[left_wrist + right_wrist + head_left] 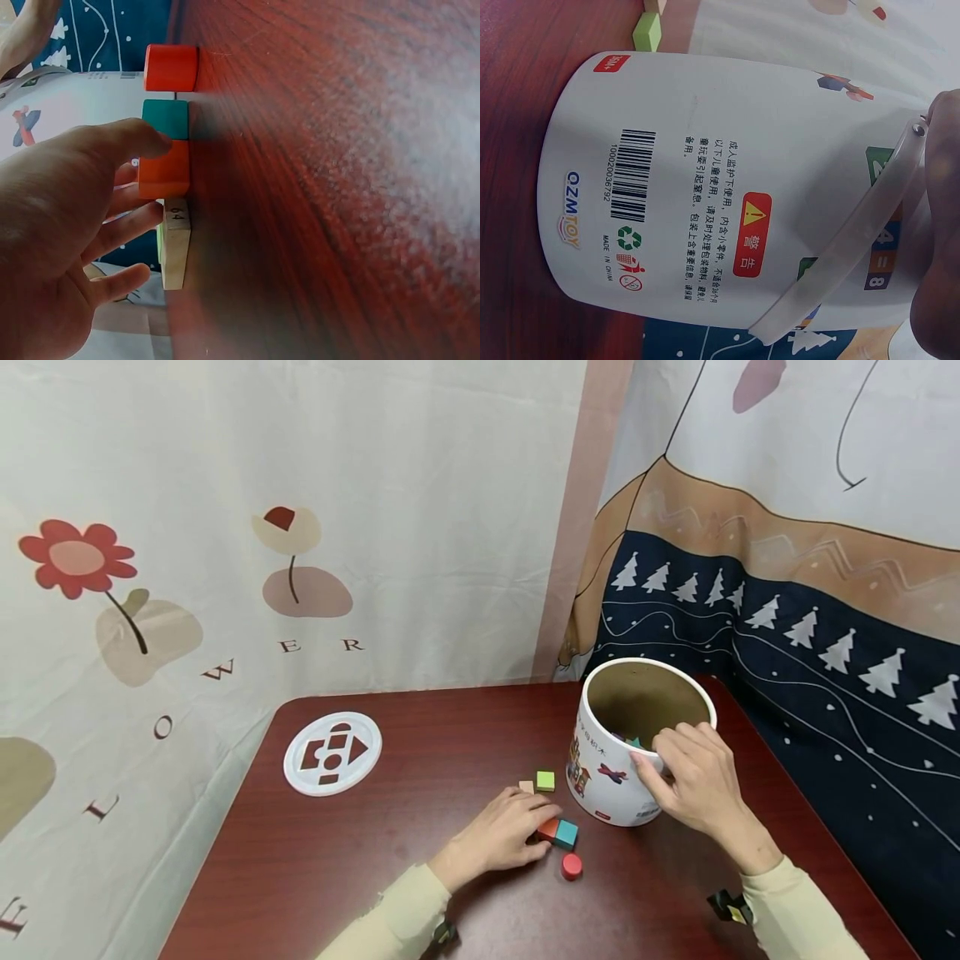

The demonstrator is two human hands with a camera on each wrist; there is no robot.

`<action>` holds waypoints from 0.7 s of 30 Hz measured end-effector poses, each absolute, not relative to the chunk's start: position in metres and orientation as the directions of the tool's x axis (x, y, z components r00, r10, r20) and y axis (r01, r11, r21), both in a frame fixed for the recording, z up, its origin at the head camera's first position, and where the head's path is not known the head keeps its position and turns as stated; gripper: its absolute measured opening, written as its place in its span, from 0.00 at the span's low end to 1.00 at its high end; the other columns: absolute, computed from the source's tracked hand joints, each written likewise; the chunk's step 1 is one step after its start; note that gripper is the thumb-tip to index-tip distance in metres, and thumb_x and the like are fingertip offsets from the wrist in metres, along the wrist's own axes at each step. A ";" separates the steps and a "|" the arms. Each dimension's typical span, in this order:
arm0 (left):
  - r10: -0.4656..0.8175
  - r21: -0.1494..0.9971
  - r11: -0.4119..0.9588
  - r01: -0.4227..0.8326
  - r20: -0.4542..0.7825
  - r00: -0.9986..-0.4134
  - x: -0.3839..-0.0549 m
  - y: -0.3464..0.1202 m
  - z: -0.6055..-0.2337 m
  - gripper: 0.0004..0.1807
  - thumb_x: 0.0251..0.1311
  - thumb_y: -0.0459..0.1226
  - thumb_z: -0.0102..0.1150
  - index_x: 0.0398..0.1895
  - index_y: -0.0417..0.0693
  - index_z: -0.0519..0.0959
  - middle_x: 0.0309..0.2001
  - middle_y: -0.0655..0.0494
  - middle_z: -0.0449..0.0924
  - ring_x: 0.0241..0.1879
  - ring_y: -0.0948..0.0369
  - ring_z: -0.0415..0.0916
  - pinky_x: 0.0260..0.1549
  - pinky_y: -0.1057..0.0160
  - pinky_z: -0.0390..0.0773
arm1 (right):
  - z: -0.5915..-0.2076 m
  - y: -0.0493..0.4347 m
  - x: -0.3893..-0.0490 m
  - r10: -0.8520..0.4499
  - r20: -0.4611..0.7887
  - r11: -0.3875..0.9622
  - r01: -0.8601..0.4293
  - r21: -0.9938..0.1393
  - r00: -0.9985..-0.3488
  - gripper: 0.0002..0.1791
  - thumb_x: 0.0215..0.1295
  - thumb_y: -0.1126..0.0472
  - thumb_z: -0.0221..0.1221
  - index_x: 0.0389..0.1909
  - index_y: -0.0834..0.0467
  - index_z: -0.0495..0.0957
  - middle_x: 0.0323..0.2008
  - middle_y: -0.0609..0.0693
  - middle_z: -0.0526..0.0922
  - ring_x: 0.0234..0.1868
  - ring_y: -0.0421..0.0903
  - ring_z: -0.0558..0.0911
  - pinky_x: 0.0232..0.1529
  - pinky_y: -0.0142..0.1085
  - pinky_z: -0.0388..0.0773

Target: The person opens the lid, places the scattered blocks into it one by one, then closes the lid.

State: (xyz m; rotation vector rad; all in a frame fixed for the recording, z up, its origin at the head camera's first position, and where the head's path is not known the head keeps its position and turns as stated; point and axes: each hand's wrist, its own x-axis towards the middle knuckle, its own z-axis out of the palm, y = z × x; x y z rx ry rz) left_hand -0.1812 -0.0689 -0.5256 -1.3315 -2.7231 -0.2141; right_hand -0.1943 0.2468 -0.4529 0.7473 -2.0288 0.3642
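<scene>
My left hand (pixel 501 831) is low over the table, thumb on the near side of an orange block (pixel 165 174) and fingers on its far side, pinching it. A teal block (pixel 567 834) touches the orange one on the right. Just nearer stands a red cylinder block (pixel 572 867). Beyond my fingers are a lime green block (pixel 545 781) and a plain wooden block (pixel 177 259) with markings on its side. My right hand (pixel 696 770) grips the near right rim of a white printed bucket (pixel 611 781), which stands upright with some blocks partly visible inside.
A white round lid (pixel 298 771) with shaped holes lies at the left back of the dark red table (pixel 420 752). The bucket's pale strap handle (pixel 840 247) hangs down its side. Printed curtains (pixel 450 527) stand behind the table and along its right side.
</scene>
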 end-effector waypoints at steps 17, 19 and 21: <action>0.779 0.081 0.588 0.805 0.212 -0.591 -0.180 -0.068 -0.530 0.17 0.67 0.47 0.79 0.55 0.55 0.89 0.47 0.64 0.89 0.47 0.65 0.86 0.55 0.63 0.82 | -0.453 0.246 -0.194 -0.361 0.842 0.773 -0.634 0.029 -0.401 0.31 0.84 0.40 0.52 0.19 0.53 0.67 0.19 0.46 0.67 0.25 0.44 0.66 0.33 0.41 0.60; 0.781 0.084 0.582 0.809 0.219 -0.584 -0.180 -0.068 -0.531 0.17 0.66 0.47 0.80 0.54 0.54 0.89 0.45 0.64 0.88 0.45 0.66 0.85 0.53 0.64 0.83 | -0.452 0.246 -0.194 -0.360 0.842 0.773 -0.633 0.029 -0.402 0.31 0.85 0.40 0.52 0.19 0.53 0.67 0.19 0.46 0.67 0.25 0.44 0.66 0.33 0.41 0.60; 0.782 0.097 0.575 0.812 0.225 -0.581 -0.180 -0.069 -0.531 0.16 0.66 0.46 0.80 0.53 0.54 0.89 0.43 0.65 0.87 0.42 0.67 0.82 0.51 0.65 0.83 | -0.452 0.246 -0.194 -0.361 0.842 0.774 -0.633 0.030 -0.402 0.31 0.85 0.40 0.52 0.19 0.53 0.67 0.19 0.46 0.66 0.25 0.44 0.66 0.33 0.41 0.60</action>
